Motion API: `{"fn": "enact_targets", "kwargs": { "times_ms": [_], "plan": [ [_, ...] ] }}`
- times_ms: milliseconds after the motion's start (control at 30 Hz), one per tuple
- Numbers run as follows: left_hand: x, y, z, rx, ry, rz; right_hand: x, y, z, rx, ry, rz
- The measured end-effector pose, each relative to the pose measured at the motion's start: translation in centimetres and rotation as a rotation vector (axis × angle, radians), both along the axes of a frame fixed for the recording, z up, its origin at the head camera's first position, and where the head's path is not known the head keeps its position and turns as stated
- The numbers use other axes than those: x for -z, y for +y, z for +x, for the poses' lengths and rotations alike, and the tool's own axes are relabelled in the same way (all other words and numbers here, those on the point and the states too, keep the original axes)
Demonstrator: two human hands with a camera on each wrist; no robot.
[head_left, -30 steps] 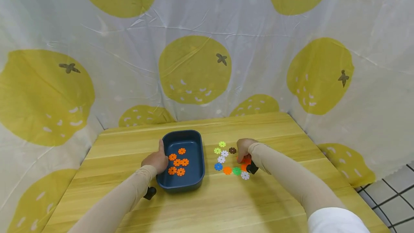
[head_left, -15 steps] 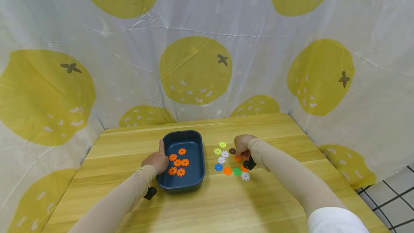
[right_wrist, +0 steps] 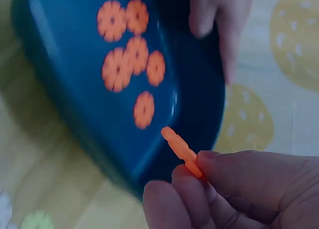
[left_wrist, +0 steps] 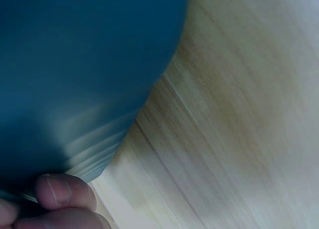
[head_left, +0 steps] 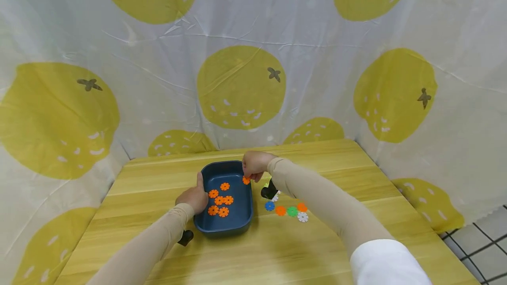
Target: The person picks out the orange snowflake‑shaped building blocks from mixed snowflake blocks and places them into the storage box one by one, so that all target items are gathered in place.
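Observation:
My right hand [head_left: 256, 165] pinches an orange notched building disc [right_wrist: 182, 151] between thumb and fingers, edge-on in the right wrist view. It is over the right rim of a dark blue rectangular tub [head_left: 236, 221], its fingers pointing down. Inside the tub, several more orange discs [head_left: 223, 212] lie flat on the floor, some overlapping. My left hand [head_left: 192, 198] grips the tub's left wall, one finger stretched along the outside. The left wrist view shows its curled fingertips [left_wrist: 62, 191] against the tub's side.
Right of the tub lie loose discs on the wooden table [head_left: 317, 250]: a blue disc [head_left: 270, 206], an orange one [head_left: 280, 210], a green one [head_left: 292, 211] and a white one [head_left: 303, 217]. My right forearm passes over others. A lemon-print curtain [head_left: 166, 96] hangs behind.
My right hand has picked up an orange disc from the loose group and carried it left to the tub's rim. My left hand stays at the tub's left wall.

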State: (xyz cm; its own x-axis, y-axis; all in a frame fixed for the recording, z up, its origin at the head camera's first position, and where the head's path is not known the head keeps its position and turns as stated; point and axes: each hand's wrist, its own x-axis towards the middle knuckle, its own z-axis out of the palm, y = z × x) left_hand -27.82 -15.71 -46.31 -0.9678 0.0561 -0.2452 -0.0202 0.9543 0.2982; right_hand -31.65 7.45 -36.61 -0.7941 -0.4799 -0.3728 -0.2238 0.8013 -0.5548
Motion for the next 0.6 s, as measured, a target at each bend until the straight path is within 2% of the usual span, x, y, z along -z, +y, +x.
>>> {"fn": "enact_targets", "kwargs": {
  "times_ms": [167, 300, 467, 600],
  "plan": [
    [0.0, 0.2, 0.1, 0.007, -0.010, 0.002, 1.6, -3.7, 1.4, -0.101, -0.030, 0.010],
    [0.0, 0.3, -0.1, 0.012, 0.001, -0.007, 3.1, -5.5, 2.3, -0.147, -0.079, 0.071],
    [-0.1, 0.2, -0.1, 0.014, 0.010, -0.008, 4.2, -6.5, 2.8, -0.175, -0.088, 0.169],
    [0.0, 0.0, 0.1, 0.002, 0.001, 0.001, 4.3, -6.5, 2.9, -0.187, -0.074, 0.199]
  ]
}}
